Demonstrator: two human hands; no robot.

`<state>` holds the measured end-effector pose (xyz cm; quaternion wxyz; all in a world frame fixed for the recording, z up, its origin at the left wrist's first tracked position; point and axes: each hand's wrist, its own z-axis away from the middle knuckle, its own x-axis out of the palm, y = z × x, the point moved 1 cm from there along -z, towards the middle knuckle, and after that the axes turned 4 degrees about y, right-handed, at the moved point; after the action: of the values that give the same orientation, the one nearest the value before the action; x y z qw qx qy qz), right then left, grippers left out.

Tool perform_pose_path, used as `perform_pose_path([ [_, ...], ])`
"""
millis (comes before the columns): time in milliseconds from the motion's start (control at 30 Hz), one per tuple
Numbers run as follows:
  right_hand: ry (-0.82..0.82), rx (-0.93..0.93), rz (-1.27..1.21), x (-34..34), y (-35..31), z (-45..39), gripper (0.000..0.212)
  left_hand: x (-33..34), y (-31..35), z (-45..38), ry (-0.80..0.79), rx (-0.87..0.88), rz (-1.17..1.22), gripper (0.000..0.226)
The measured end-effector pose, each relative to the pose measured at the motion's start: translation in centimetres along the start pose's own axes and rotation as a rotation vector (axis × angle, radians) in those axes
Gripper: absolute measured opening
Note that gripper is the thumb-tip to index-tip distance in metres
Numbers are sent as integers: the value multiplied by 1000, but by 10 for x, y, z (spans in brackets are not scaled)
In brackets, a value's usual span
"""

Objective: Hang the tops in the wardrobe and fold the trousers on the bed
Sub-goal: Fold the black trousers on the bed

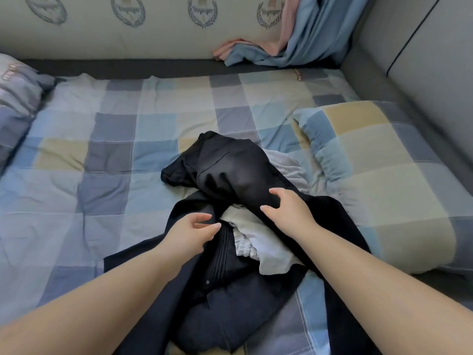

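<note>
At the far left edge a pillow (15, 98) in a dark patterned case is lying against the padded side rail (102, 34), which is running along the far side of the bed. The checked bedspread (76, 162) is stretching bare across the whole left half, giving wide open room there.

The left hand (190, 233) is hovering over the near part of the clothes heap, its fingers (208, 228) loosely curled and slightly apart, closed on nothing; whether they are touching the cloth below cannot be told. Under it a dark pleated garment (225, 265) is spreading toward the near edge of the view. A crumpled white piece (258, 242) is lying between the two hands, partly tucked under the dark cloth.

The right hand (289, 211) is resting on the black trousers (225, 165), which are lying bunched in the middle of the bed, thumb and fingers spread as if pinching a fold. A grey piece (286, 162) is peeking out behind the trousers.

To the right a folded checked quilt (371, 175) is crowding that side, touching the grey upholstered wall (409, 73). A blue and pink curtain (294, 42) is hanging into the far right corner.
</note>
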<state>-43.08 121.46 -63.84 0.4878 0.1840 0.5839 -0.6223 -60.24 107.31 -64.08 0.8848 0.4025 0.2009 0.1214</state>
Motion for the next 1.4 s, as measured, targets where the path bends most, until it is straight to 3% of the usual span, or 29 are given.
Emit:
perform_pose_path([
  [233,83,-26,294,60,19,-62,76,40,-28,-57,-50,33,111,59],
  [367,94,-73,295,75,24,-66,52,46,-35,-70,-35,43,173,66],
  [533,-83,-180,-75,72,7,-26,37,43,-26,-78,26,23,350,83],
  [633,-322,-203,-348,66,-2,20,39,38,-18,-79,45,-15,441,103],
  [733,-574,-220,-395,71,-5,62,35,34,-19,-77,64,-44,414,120],
  [800,-598,-199,-391,75,-3,73,27,32,-28,-73,100,-20,339,114],
  [833,-522,-189,-411,75,-2,70,22,30,-34,-71,125,-1,324,107],
  [933,-85,-142,-444,70,-1,42,10,21,-50,-61,128,36,281,89],
  [1033,160,-132,-197,68,-11,8,38,13,-62,-45,6,63,221,75],
  [1133,-38,1,-143,75,-26,-15,68,9,-76,-23,-21,108,86,69],
  [1267,-320,-61,-113,98,-46,-5,53,-6,-99,4,-71,150,-64,53],
  [1333,-407,-143,-148,106,-52,16,53,-16,-105,12,-85,110,11,36],
  [1400,-513,-223,-242,114,-57,47,51,-30,-107,18,-18,38,149,33],
])
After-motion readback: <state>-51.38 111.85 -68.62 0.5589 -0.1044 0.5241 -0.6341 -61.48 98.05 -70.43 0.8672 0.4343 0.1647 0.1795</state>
